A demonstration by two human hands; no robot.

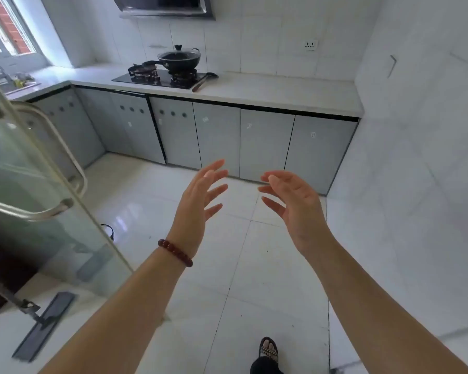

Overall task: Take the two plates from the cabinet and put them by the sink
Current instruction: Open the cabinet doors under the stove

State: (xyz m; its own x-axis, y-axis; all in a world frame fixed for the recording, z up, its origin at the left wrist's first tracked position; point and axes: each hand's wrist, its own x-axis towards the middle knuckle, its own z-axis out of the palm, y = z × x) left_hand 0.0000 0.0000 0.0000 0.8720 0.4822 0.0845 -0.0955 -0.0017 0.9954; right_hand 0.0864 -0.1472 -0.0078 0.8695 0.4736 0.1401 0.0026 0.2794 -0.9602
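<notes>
- Reaching forward over the glossy white tiled floor (227, 252), the left hand (197, 203) and the right hand (295, 209) hang in the air with palms turned toward each other, fingers spread apart and clamped on nothing.
- Both hands point toward 12 o'clock, at the row of shut pale grey cabinet doors (265, 144) under the long white worktop (268, 93); this reads as an approach, hands ready to pull a door.
- No plates show anywhere; I judge they sit behind one of those doors, though which one cannot be told.
- At 10 o'clock, in the far corner under the window, the steel sink (19, 86) is partly hidden by a glass door with a curved metal handle (52, 163), so the carry will likely run leftward.
- On the worktop a black lidded pan (179, 60) rests on the black gas hob (160, 76), away from the sink.
</notes>
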